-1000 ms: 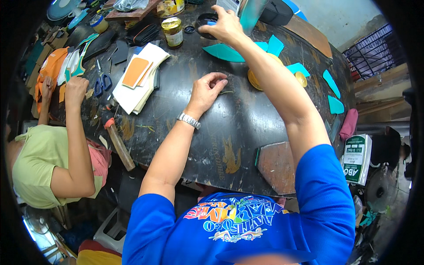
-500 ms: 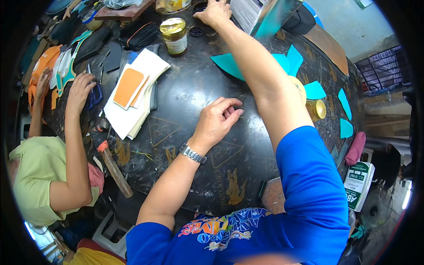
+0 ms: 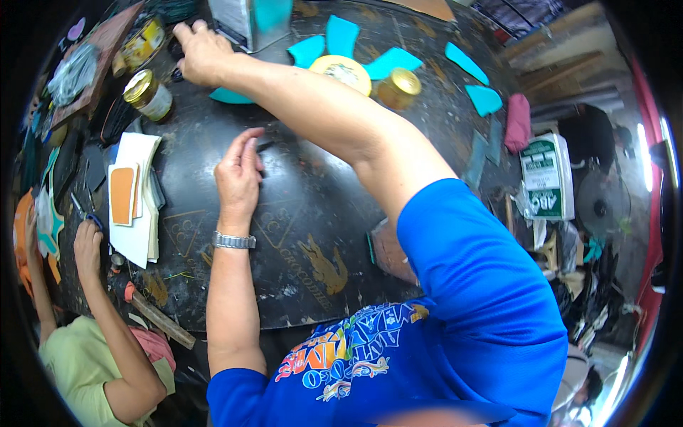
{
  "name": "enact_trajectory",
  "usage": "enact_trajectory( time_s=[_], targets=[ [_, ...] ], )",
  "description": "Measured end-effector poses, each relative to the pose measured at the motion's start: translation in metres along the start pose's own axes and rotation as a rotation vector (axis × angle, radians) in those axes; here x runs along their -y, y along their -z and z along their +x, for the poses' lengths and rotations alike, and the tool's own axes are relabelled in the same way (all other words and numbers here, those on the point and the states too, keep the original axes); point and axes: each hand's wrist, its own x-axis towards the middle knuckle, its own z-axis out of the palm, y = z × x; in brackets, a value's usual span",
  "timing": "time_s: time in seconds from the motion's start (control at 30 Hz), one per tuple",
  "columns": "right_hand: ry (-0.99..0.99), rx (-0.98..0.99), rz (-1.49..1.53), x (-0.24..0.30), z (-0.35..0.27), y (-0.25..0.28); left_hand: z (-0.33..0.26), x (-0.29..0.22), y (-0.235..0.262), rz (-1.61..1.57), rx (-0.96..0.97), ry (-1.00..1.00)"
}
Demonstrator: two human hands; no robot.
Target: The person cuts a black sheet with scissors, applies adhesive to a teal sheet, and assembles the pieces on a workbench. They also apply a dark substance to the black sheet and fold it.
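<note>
A worker in a blue shirt leans over a scuffed round black table [image 3: 299,235]. The left hand [image 3: 238,174], a metal watch at its wrist, rests flat on the tabletop, fingers [image 3: 245,146] together and extended, their tips touching a small dark strip [image 3: 265,146]; it looks thin, light and flexible, best pinched by an edge. Left of those fingers lies a stack of white sheets [image 3: 139,206] topped by an orange card [image 3: 122,193]. Farther off, the right hand [image 3: 203,53] reaches across, fingers curled; whether they grip anything cannot be told. Left of it stands a gold-lidded glass jar [image 3: 148,95]; to its right, soft-looking turquoise cut pieces [image 3: 341,35] fan around a yellow disc [image 3: 341,71].
</note>
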Motion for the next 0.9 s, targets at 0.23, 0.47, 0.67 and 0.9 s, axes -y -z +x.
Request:
enact_trajectory(
  time_s=[0.23,0.47,0.67,0.9],
  targets=[
    [0.256,0.04,-0.084,0.007,-0.18,0.129,0.009,0.017,0.002,-0.04,-0.045,-0.134],
    [0.045,-0.106,-0.032,-0.046,-0.376,0.269,0.006,0.017,0.005,0.128,-0.097,-0.196],
    [-0.574,-0.305,0.06,-0.092,-0.479,0.346,-0.031,-0.027,-0.042,0.102,0.157,-0.271],
    [-0.489,-0.329,0.334,-0.079,-0.538,0.316,-0.143,-0.065,-0.098,0.21,0.322,-0.233]
  ],
)
